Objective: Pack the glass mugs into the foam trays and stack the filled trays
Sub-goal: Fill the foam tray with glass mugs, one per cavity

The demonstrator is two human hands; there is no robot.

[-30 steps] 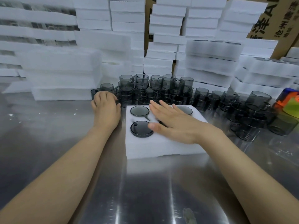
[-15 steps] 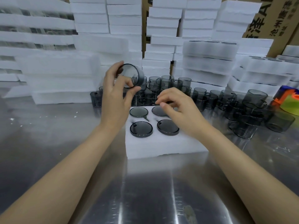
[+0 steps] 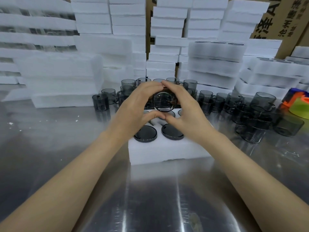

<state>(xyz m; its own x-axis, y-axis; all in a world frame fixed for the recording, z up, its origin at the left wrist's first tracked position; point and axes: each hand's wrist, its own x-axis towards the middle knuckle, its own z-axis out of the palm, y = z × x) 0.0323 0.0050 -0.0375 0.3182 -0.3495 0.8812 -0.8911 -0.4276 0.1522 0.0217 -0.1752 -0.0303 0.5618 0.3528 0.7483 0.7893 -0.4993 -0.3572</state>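
Above the white foam tray (image 3: pixel 167 151), the left hand (image 3: pixel 133 106) and the right hand (image 3: pixel 185 106) both curl around one smoky grey glass mug (image 3: pixel 163 102), with its round end toward the camera. Half a second ago only the left hand carried it. Two seated mugs (image 3: pixel 145 133) fill the near pockets, so this one probably goes into a back pocket, which the hands hide.

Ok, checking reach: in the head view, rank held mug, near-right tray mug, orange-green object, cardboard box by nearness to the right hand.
1. held mug, in the right hand
2. near-right tray mug, below
3. orange-green object, far right
4. cardboard box, back right
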